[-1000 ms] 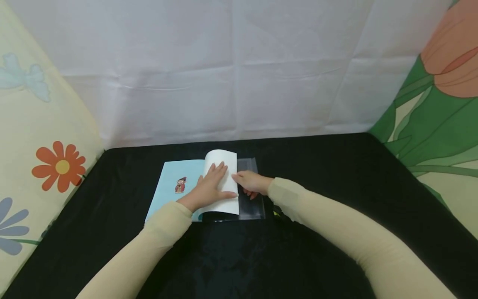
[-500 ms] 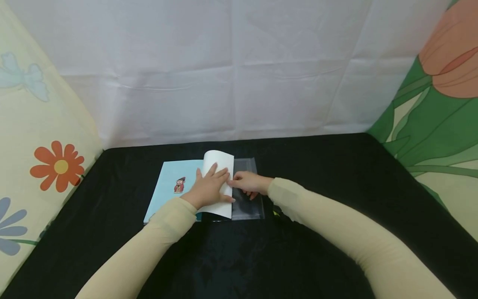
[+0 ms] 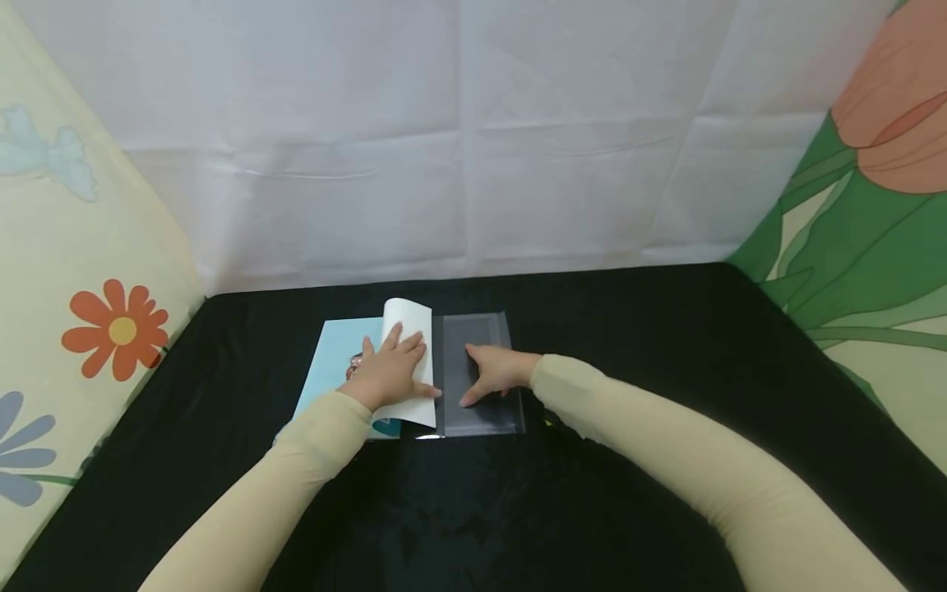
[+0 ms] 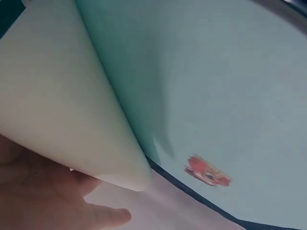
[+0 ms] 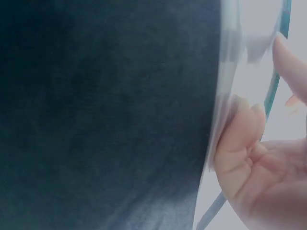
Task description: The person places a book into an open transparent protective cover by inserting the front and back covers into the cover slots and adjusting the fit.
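An open booklet lies on the black-covered table, with a light blue page (image 3: 340, 337) bearing a small cartoon figure (image 3: 353, 365). Over part of it curls a white sheet (image 3: 408, 319), its outer edge raised and bent back leftwards. My left hand (image 3: 388, 376) rests on this sheet, fingers spread. In the left wrist view the white sheet (image 4: 62, 96) bows up beside the light blue page (image 4: 225, 86). To the right lies a clear plastic cover (image 3: 484, 421). My right hand (image 3: 497, 368) is on it, thumb and forefinger apart; the right wrist view shows other fingers (image 5: 242, 127) bent by the plastic's edge.
Black cloth (image 3: 629, 329) covers the table around the booklet. A small yellow-green thing (image 3: 549, 423) shows partly under the right sleeve. A white sheet backdrop (image 3: 459, 164) hangs behind, with flower-printed cloth (image 3: 122, 329) at either side.
The white sheet's edge has shifted left under my left hand, baring more of the clear cover. My right thumb and forefinger have come away from the sheet's edge and spread apart.
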`<state>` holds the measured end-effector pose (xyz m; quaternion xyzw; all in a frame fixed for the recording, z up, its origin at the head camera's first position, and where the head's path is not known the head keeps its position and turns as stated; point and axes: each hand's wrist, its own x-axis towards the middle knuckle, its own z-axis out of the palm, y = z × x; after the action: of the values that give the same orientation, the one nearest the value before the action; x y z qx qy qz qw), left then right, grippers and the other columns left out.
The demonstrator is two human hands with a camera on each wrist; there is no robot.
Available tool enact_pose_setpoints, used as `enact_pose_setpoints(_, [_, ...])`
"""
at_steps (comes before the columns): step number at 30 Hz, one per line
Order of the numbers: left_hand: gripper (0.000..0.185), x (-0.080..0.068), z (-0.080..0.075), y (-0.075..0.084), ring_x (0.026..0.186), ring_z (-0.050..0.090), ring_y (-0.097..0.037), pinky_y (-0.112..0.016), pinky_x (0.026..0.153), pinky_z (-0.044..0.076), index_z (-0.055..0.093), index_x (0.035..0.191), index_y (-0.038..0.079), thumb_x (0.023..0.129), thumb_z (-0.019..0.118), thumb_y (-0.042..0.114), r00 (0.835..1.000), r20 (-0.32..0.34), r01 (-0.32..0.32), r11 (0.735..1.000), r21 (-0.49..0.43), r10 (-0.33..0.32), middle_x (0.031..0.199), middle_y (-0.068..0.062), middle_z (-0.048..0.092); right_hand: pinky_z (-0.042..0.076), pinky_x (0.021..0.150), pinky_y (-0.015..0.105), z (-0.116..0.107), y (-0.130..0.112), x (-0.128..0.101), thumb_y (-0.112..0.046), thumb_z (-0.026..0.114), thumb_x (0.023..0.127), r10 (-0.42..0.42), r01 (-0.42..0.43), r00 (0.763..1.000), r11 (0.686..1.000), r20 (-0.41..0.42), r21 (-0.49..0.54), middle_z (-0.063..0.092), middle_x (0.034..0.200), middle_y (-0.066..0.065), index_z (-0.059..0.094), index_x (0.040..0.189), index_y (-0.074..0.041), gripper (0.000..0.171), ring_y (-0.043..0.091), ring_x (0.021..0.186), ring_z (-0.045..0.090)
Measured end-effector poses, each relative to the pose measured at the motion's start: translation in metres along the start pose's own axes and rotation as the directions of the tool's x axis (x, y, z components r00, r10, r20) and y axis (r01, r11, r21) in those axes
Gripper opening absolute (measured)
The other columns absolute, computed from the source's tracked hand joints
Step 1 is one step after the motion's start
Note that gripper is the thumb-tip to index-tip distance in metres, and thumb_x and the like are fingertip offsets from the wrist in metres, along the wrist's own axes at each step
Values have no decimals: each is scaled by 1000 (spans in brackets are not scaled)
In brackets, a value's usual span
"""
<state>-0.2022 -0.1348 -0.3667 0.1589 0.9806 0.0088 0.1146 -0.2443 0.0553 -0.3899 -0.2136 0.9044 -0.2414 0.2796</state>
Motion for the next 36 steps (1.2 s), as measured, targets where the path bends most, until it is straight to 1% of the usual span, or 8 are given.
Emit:
enact_pose_setpoints(2, [82,-1,0,-1,148,1,-34,-69,108,7,38,149,5,88,66,52,1000,8,0,1000,1,0,159,-8,25,55,64,31,1,-1,0,-32,80,82,-9,9,1000,999,-7,-46,23,156,22,15,152,6,102,30,119,52])
enact_pose_setpoints(6, [82,-1,1,-1,148,1,-33,-69,108,7,39,149,6,87,66,53,1000,24,-7,1000,23,7,159,-7,25,45,98,39,2,-4,-1,-39,78,82,-34,25,999,977,-38,-211,29,154,23,21,150,8,100,34,130,46])
enact_pose_setpoints(9, [81,-1,2,0,148,1,-33,-68,108,8,39,149,6,87,65,53,1000,28,-9,999,37,8,159,-7,26,35,107,44,3,-8,-4,-52,74,81,-33,-6,995,915,-89,-403,39,148,24,30,150,3,98,35,133,40])
enact_pose_setpoints(11, [82,-1,2,0,148,1,-33,-69,108,8,39,149,6,87,66,53,1000,30,-6,999,40,5,159,-7,26,37,102,47,4,-9,-7,-60,71,79,-29,-39,992,859,-124,-511,43,141,24,35,150,-3,97,36,125,42])
enact_pose_setpoints(14, [83,-1,3,-1,148,1,-34,-69,108,9,38,149,6,87,65,54,999,32,-1,999,33,0,159,-7,25,33,101,58,5,-10,-10,-66,68,77,-30,-70,987,805,-160,-589,39,142,24,39,149,-9,96,40,128,35])
enact_pose_setpoints(20, [83,1,7,-6,148,0,-34,-69,108,9,36,150,7,88,64,54,999,38,-15,1000,-3,15,160,-7,23,13,100,78,5,-6,-13,-62,62,85,60,-87,996,878,-70,-471,4,161,19,21,156,-12,96,46,144,-4])
enact_pose_setpoints(24, [82,2,6,-5,148,-3,-33,-68,109,8,33,151,7,90,60,56,998,62,-30,1000,-3,30,161,-6,20,19,98,77,4,-3,-11,-61,59,87,95,-94,995,903,-19,-419,-4,161,17,12,157,-13,97,45,144,-6])
enact_pose_setpoints(36, [83,6,6,4,148,-3,-32,-68,109,8,31,153,9,90,59,57,993,109,-48,998,47,43,161,-5,19,22,97,77,3,-1,-12,-61,56,89,89,-81,996,904,-1,-420,-5,161,17,9,157,-12,96,44,144,-6])
